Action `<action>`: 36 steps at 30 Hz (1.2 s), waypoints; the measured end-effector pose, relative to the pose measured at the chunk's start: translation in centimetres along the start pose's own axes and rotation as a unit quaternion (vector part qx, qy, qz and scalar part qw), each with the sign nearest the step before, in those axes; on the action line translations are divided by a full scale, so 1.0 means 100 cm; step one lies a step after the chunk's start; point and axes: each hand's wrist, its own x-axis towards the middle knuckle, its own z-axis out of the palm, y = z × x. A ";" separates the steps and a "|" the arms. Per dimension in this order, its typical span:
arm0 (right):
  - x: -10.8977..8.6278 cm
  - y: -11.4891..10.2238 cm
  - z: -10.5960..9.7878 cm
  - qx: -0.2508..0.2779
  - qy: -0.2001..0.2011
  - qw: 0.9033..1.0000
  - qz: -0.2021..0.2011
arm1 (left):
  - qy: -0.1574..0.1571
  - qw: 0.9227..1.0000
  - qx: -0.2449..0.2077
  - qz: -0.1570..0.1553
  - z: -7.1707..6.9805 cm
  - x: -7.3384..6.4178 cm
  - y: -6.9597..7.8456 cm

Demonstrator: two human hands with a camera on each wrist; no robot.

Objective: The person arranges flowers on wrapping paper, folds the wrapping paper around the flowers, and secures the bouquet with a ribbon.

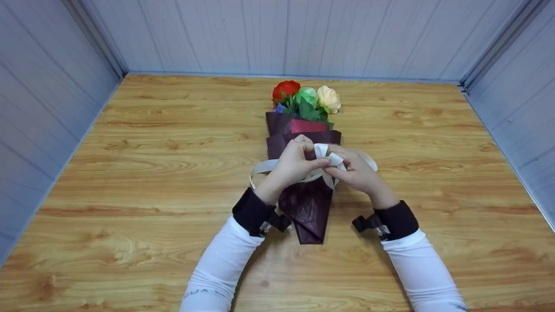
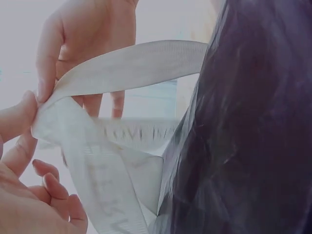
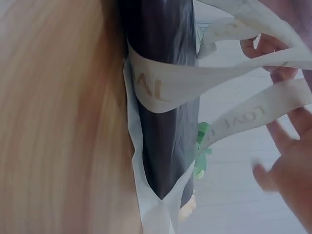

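Observation:
A bouquet in dark plum wrapping paper (image 1: 310, 208) lies on the table, its flowers pointing away from me. White ribbon (image 1: 263, 167) with printed lettering runs around the wrapped stems. Above the paper, my left hand (image 1: 292, 162) pinches gathered ribbon between thumb and fingers. Close beside it, my right hand (image 1: 357, 171) pinches another part, and folded white loops show between the two hands. In the left wrist view, thumb and fingertips meet on a ribbon fold (image 2: 48, 122) held off the wrapping. Ribbon tails lie along the wrapping in the right wrist view.
A red flower (image 1: 286, 91), a green flower (image 1: 307, 95) and a cream flower (image 1: 328, 99) stick out of the wrapping's far end among leaves. The wood-grain table (image 1: 151, 195) is bounded by pale panel walls (image 1: 269, 39) at the back and both sides.

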 end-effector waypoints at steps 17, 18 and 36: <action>0.000 -0.011 0.006 0.244 -0.033 0.948 0.204 | 0.045 0.997 0.068 0.013 -0.004 -0.007 0.000; 0.000 -0.011 0.006 0.266 -0.033 0.941 0.205 | 0.047 0.996 0.074 0.018 -0.004 -0.009 0.000; 0.002 -0.015 0.008 0.396 0.013 0.898 0.192 | 0.056 0.946 0.314 0.063 0.011 -0.032 -0.006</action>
